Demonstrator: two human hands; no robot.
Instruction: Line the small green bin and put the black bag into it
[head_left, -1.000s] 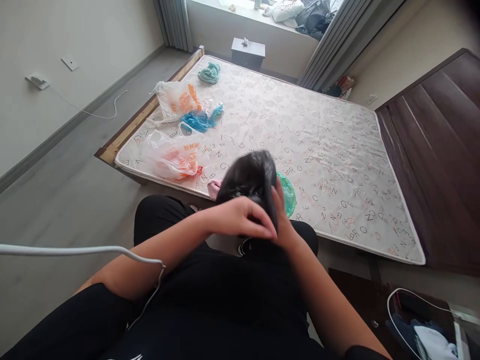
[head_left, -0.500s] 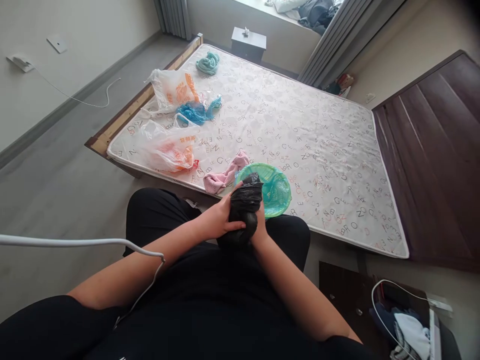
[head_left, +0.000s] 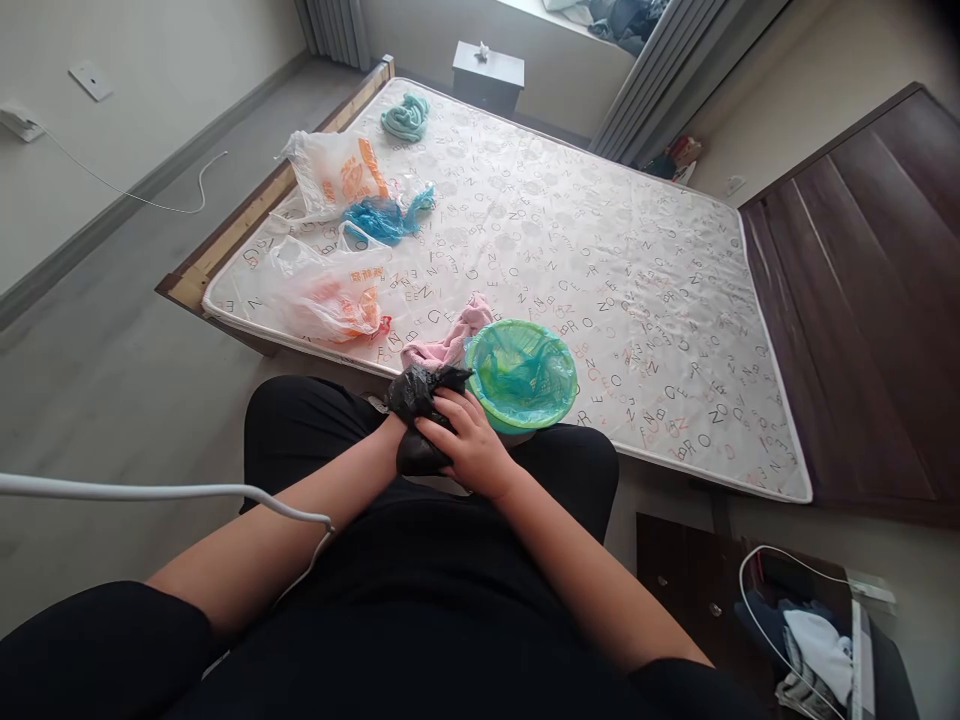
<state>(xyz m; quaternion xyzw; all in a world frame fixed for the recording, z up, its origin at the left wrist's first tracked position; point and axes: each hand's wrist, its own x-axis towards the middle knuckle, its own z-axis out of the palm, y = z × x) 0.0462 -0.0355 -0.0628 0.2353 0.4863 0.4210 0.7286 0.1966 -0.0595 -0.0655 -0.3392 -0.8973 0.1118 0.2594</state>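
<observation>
While both hands (head_left: 450, 440) clutch a crumpled black plastic bag (head_left: 417, 395), round green basin (head_left: 525, 408) beside.

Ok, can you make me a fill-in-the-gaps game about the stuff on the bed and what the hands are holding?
1. Both hands, the right hand on top, squeeze a crumpled plastic bag whose colour is ____.
2. The round green plastic basket is lined with a thin bag coloured ____.
3. The small cloth beside the basket is ____.
4. At the far corner of the letter-printed mattress lies a rolled cloth coloured ____.

Missing words: black; green; pink; teal
</observation>
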